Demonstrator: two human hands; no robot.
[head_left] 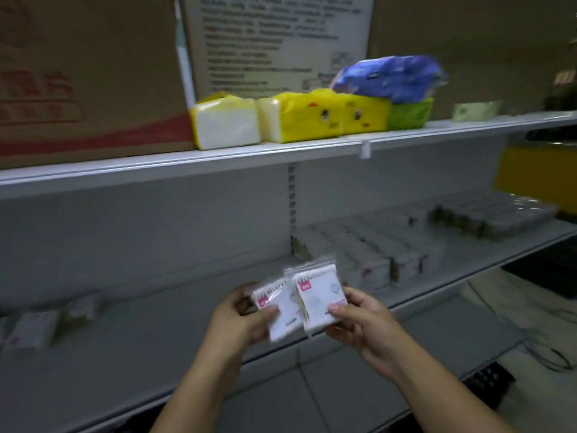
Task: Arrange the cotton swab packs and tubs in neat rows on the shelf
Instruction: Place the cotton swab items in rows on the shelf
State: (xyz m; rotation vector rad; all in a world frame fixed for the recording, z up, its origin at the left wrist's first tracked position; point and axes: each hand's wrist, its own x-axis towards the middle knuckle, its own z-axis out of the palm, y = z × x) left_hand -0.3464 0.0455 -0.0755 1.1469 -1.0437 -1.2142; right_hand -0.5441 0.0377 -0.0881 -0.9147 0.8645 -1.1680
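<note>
Head view: both hands are raised in front of the shelf [452, 276], below and just left of the slotted upright [292, 198] in its back panel. The left hand [240, 317] grips the left swab pack [278, 310] by its lower left side, thumb on the face and fingers behind. The right hand [365, 323] pinches the right swab pack [321, 298] at its lower right corner. The two packs touch along their inner edges.

These flat clear bags of stick swabs are likely very light, and the film slick and crinkly. The sticks should stiffen them a little, so a hold across the lower edge ought to keep each upright.

Each pack has a pink label in its top left corner, but the writing is too blurred to read.

Right of the upright the stocked row [374, 254] lies on the shelf, with what look like clear tubs [487, 214] beyond. Far left of it lie loose packs [31, 329].

Above the upright are yellow tissue packs [312, 117] and a cardboard box [78, 73] whose red print is illegible.
</note>
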